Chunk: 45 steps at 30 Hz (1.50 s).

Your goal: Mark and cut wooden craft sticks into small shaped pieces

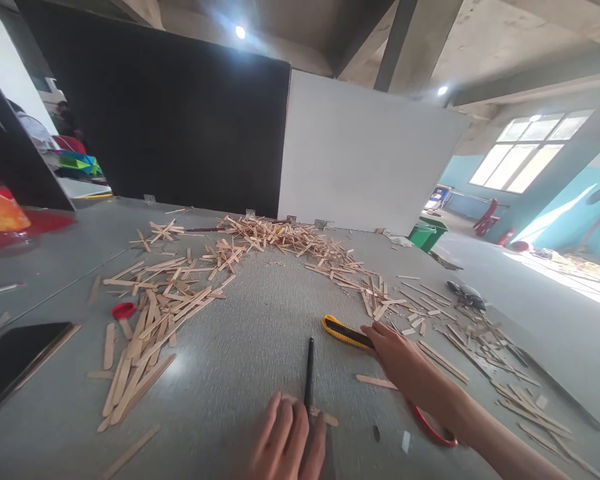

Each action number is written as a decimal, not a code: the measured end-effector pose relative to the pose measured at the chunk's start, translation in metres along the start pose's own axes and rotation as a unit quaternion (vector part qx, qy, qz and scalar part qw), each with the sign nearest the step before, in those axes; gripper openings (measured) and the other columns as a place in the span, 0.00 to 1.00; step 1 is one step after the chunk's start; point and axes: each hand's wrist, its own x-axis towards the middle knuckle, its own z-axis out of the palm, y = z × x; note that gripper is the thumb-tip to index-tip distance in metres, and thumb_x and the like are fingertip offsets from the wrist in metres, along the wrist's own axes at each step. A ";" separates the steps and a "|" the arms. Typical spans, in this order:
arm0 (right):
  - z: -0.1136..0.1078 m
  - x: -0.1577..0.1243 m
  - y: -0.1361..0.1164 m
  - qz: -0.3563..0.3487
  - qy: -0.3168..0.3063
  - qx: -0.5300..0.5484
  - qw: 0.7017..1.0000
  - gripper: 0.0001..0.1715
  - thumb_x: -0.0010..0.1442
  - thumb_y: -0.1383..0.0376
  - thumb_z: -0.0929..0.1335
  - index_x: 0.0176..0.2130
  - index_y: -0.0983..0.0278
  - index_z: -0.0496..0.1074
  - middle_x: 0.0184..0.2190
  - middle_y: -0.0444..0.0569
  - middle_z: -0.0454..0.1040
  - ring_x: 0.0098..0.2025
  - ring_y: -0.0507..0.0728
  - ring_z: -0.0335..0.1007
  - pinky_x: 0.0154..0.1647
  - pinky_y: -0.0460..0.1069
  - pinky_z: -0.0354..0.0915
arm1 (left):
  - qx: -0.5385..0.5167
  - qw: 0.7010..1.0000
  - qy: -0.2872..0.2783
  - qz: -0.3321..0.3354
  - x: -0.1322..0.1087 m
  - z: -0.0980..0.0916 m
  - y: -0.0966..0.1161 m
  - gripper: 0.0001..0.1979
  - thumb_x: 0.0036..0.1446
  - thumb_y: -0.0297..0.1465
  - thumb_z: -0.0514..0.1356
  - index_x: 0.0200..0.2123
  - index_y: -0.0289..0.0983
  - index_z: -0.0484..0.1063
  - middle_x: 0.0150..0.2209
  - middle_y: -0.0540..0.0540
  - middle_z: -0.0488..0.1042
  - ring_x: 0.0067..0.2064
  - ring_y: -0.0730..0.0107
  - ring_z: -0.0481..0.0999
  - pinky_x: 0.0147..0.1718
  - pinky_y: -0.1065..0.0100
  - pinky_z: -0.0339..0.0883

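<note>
Touching the yellow utility knife (344, 332) on the tabletop (260, 300) with the right hand (393, 348), grip impossible to tell; likely light, stiff, best held mid-body; resting the left hand (287, 440), fingers slightly apart, by a wooden stick (329, 419).

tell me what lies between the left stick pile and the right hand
Head view: grey tabletop, slim black rod, then the yellow cutter, touched by the right hand.
</note>
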 end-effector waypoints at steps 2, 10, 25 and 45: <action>0.003 -0.001 0.005 0.013 -0.007 0.013 1.000 0.15 0.64 0.78 0.63 0.39 0.60 0.72 0.33 0.50 0.75 0.28 0.57 0.71 0.28 0.50 0.67 | 0.001 1.000 -0.022 0.002 -0.001 0.000 -0.002 0.20 0.73 0.40 0.56 0.58 0.35 0.77 0.49 0.41 0.83 0.53 0.52 0.78 0.56 0.52 0.65; 0.012 -0.005 -0.025 0.112 0.049 0.181 0.976 0.10 0.66 0.72 0.61 0.40 0.56 0.58 0.30 0.44 0.69 0.25 0.54 0.62 0.23 0.47 0.60 | -0.023 0.999 -0.042 0.011 0.020 -0.024 -0.011 0.24 0.72 0.44 0.54 0.48 0.33 0.83 0.50 0.41 0.83 0.54 0.51 0.73 0.55 0.54 0.59; 0.031 -0.021 -0.080 -0.012 0.065 0.345 0.936 0.11 0.72 0.70 0.63 0.52 0.58 0.67 0.38 0.49 0.77 0.35 0.55 0.77 0.38 0.48 0.72 | 0.011 0.998 -0.061 0.002 0.027 -0.046 -0.005 0.27 0.71 0.44 0.54 0.56 0.27 0.78 0.55 0.34 0.82 0.59 0.43 0.76 0.60 0.43 0.58; 0.019 -0.013 -0.083 0.007 0.068 0.357 0.932 0.06 0.72 0.62 0.66 0.47 0.59 0.69 0.33 0.46 0.78 0.29 0.54 0.73 0.32 0.47 0.68 | -0.007 0.988 -0.137 -0.073 0.021 -0.045 0.000 0.27 0.71 0.44 0.53 0.61 0.32 0.77 0.56 0.23 0.79 0.57 0.31 0.80 0.52 0.36 0.74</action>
